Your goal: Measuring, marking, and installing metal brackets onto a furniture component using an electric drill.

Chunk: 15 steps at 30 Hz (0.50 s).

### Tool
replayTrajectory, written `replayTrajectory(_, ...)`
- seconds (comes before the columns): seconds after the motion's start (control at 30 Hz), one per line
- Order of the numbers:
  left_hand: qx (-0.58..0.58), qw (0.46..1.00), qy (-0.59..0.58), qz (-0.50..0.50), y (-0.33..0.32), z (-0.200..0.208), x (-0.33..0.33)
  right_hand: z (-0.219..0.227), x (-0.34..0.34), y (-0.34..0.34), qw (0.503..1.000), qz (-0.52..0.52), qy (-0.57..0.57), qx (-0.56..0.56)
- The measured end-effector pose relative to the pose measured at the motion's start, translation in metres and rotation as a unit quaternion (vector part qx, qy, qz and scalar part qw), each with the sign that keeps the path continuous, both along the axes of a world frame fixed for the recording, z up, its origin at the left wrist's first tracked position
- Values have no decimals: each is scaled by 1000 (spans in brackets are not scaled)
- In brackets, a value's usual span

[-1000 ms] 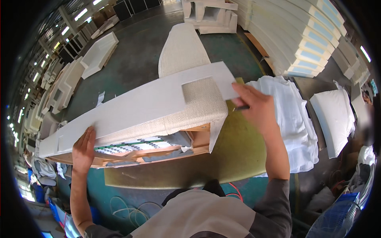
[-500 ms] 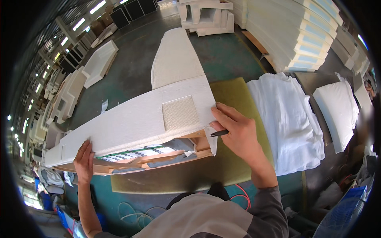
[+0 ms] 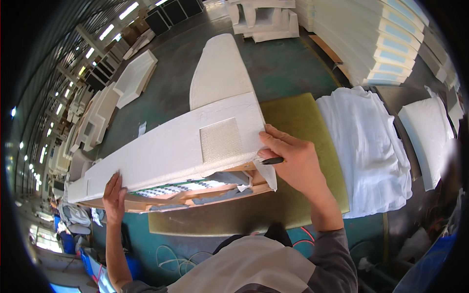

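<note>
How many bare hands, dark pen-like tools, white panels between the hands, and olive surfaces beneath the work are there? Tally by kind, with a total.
Hands: 2 (left hand, right hand)
Dark pen-like tool: 1
White panel: 1
Olive surface: 1
Total: 5

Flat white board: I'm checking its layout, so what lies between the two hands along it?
In the head view, a squarish patch of cream woven fabric shows through the cut-out board, between the left hand and right hand.
</note>
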<state>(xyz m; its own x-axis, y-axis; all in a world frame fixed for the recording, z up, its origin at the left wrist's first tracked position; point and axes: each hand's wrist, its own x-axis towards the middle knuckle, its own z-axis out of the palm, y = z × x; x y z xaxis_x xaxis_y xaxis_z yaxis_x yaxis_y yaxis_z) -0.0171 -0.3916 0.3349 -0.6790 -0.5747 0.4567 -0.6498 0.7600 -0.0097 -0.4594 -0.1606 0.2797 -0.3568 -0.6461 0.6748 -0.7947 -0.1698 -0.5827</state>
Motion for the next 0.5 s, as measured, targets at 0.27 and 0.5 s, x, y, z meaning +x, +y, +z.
replayTrajectory(0.27, 30, 998, 62, 0, -2, -7, -6, 5, -10, 6, 999, 28, -28, 10)
replayTrajectory(0.5, -10, 999, 45, 14, 5, -6, 17, 14, 6, -4, 998, 9, -14, 55)
